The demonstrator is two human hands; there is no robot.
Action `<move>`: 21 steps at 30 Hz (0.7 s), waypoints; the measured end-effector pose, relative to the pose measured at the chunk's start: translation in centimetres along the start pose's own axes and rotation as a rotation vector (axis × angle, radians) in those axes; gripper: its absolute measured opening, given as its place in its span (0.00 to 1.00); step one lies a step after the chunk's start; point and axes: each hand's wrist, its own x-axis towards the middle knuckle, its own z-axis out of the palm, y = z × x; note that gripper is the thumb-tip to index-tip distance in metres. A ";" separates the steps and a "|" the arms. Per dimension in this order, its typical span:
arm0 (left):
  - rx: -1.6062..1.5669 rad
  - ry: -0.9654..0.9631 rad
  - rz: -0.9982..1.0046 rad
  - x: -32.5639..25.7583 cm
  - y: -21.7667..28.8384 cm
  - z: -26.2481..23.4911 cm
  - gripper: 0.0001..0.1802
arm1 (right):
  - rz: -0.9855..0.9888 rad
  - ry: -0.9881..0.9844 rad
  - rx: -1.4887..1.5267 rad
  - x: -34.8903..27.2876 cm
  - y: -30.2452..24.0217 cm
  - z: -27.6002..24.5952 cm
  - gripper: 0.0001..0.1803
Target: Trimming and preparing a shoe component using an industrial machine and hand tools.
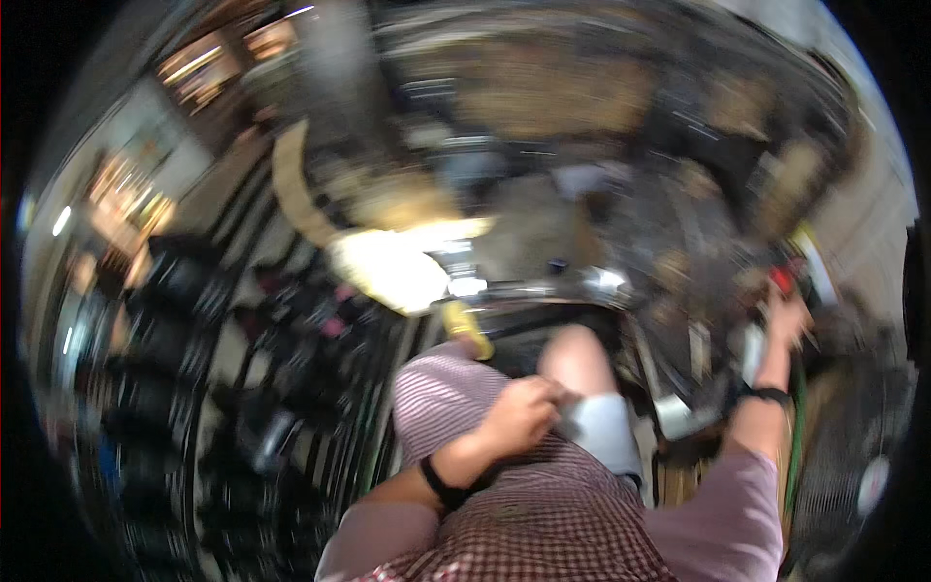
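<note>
Two hands apart: left hand clenched against checked shirt, perhaps bracing; right hand stretched toward red-tipped tool, grip unclear through blur.

Cloth, metal and plastic, all smeared by motion blur

Checked shirt looks like soft matt woven cloth; pale shorts matt fabric; a shiny metal bar glints; the yellow handle looks like smooth glossy plastic; black wristbands are matt.

Picture heavily motion-blurred; no package, label, sign or screen can be made out anywhere in view.
</note>
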 end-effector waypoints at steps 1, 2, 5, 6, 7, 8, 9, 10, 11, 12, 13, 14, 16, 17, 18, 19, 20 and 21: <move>-0.070 -0.142 -0.117 -1.8 -0.9 1.5 0.09 | -0.074 -0.045 -0.133 1.7 1.5 0.9 0.31; -0.001 -0.131 -0.101 -3.7 -0.4 2.6 0.12 | -0.124 0.001 -0.204 4.7 7.6 2.5 0.32; 0.094 -0.300 -0.321 -8.2 -0.5 3.4 0.17 | -0.095 0.013 -0.456 9.0 16.0 6.2 0.26; 0.074 -0.224 -0.385 -10.2 -0.5 3.8 0.17 | -0.059 -0.031 -0.486 8.4 12.6 7.5 0.26; 0.080 -0.201 -0.401 -11.0 -0.8 3.6 0.17 | -0.010 -0.077 -0.540 9.4 13.5 7.8 0.25; 0.094 -0.183 -0.478 -12.1 -0.7 3.5 0.18 | -0.015 -0.084 -0.533 9.6 12.8 8.2 0.24; 0.102 -0.179 -0.543 -12.7 -0.3 3.2 0.20 | -0.005 -0.116 -0.529 9.1 11.5 8.0 0.25; 0.098 -0.173 -0.549 -12.8 -0.2 2.9 0.20 | 0.013 -0.145 -0.530 8.7 10.8 7.5 0.25; 0.120 -0.232 -0.613 -12.9 -0.4 2.5 0.19 | 0.011 -0.144 -0.536 8.8 11.2 7.5 0.25; 0.138 -0.299 -0.656 -12.5 -0.4 1.8 0.19 | -0.017 -0.069 -0.559 9.2 12.2 6.7 0.26; 0.167 -0.284 -0.665 -11.9 0.0 1.3 0.19 | -0.053 -0.006 -0.572 8.7 11.8 6.1 0.26; 0.163 -0.289 -0.658 -11.4 0.4 0.8 0.19 | -0.047 -0.003 -0.579 7.9 10.8 4.3 0.26; 0.166 -0.194 -0.578 -10.9 0.5 0.1 0.19 | -0.051 -0.028 -0.531 4.5 3.6 -1.7 0.26; 0.186 -0.152 -0.509 -10.7 0.2 0.2 0.18 | -0.347 0.201 -0.437 5.3 6.5 -3.3 0.22; 0.178 -0.158 -0.498 -10.3 0.1 0.1 0.18 | -0.288 0.177 -0.460 3.7 3.7 -5.9 0.21; 0.115 -0.147 -0.463 -9.5 0.0 -0.3 0.18 | -0.366 0.213 -0.444 2.7 2.8 -8.6 0.21; 0.046 -0.143 -0.422 -8.7 0.1 -0.9 0.18 | -0.441 0.249 -0.439 1.9 2.3 -11.4 0.21; -0.015 -0.078 -0.356 -7.7 0.4 -1.6 0.18 | -0.492 0.304 -0.441 1.1 1.9 -13.8 0.21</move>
